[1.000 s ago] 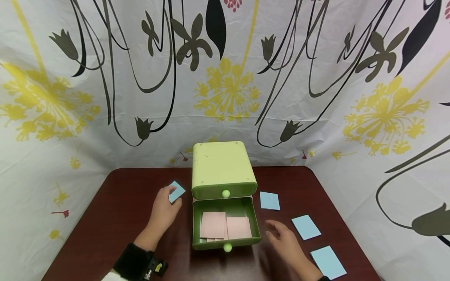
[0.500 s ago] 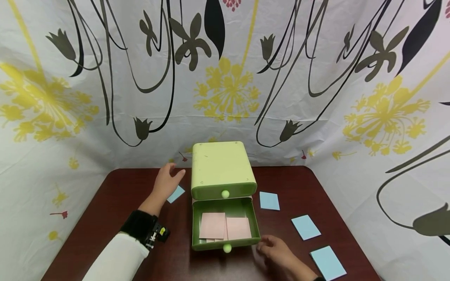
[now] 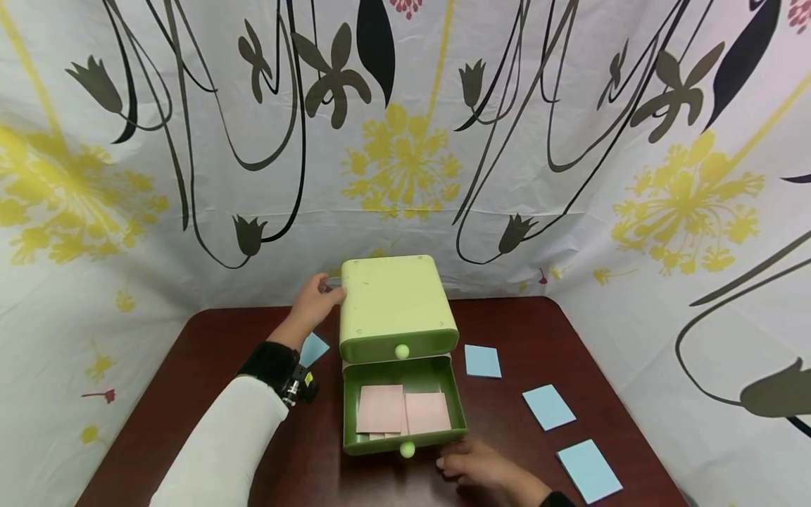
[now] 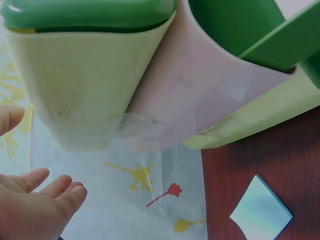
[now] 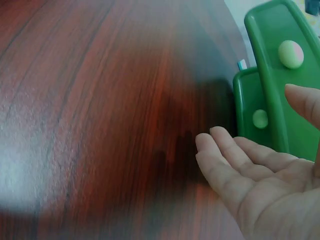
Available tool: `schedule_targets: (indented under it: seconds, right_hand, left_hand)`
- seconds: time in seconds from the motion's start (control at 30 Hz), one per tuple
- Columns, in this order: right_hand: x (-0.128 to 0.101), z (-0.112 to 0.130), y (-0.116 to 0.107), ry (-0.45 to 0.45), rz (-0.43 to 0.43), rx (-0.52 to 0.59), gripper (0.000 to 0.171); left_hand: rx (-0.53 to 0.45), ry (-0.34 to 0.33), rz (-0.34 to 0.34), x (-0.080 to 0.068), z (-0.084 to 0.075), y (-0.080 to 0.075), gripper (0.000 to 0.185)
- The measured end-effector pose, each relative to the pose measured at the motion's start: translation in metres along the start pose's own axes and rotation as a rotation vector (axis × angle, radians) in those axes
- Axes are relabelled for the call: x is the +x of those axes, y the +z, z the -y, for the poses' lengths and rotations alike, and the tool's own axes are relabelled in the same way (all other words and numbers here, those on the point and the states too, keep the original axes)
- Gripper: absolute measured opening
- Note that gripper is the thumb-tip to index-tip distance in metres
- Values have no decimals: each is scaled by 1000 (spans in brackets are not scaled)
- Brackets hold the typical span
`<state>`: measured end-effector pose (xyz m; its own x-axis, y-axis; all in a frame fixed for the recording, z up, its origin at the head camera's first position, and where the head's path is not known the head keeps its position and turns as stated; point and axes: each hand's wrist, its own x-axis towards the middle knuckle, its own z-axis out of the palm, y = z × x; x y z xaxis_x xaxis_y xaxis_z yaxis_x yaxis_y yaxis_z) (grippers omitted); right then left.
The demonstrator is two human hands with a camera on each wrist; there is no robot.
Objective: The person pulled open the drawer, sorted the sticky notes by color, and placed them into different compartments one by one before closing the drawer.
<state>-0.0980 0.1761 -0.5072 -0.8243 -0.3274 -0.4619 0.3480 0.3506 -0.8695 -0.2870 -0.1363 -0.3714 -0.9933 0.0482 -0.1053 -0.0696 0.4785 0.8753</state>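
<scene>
A small drawer unit (image 3: pixel 394 299) with a pale green top stands on the table. One green drawer (image 3: pixel 405 443) is pulled out, with pink sticky notes (image 3: pixel 380 408) lying inside. My left hand (image 3: pixel 312 304) is at the unit's far left edge, its thumb by the top; the fingers (image 4: pixel 67 200) are spread with nothing between them. My right hand (image 3: pixel 476 466) is just in front of the drawer's right corner. In the right wrist view, its loosely bent fingers (image 5: pixel 220 165) hold nothing, near the green drawer fronts and the round knob (image 5: pixel 291 54).
Blue sticky-note pads lie around the unit: one pad (image 3: pixel 313 349) on the left, partly behind the left wrist, and on the right a near pad (image 3: pixel 590 470), a middle pad (image 3: pixel 548 407) and a far pad (image 3: pixel 483 361). A patterned cloth (image 3: pixel 405 232) hangs behind the dark table (image 3: pixel 285 451).
My left hand has let go of the left blue pad, leaving it on the table, and moved up and right to the unit. My right hand has moved left, toward the drawer's front.
</scene>
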Motion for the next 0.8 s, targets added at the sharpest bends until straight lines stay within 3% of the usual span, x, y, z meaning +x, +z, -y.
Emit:
schedule_targets:
  seconds: [0.17,0.43,0.8]
  right_hand:
    - [1,5,10,3,89,94,45]
    - [5,15,24,80,285,230,46]
    - [19,13,40,82,295,534,24]
  left_hand:
    - [-9,3,14,13,-3,0,76]
    - [3,-4,71,27,-9,0,78]
    - [-65,8,82,35,-12,7,67]
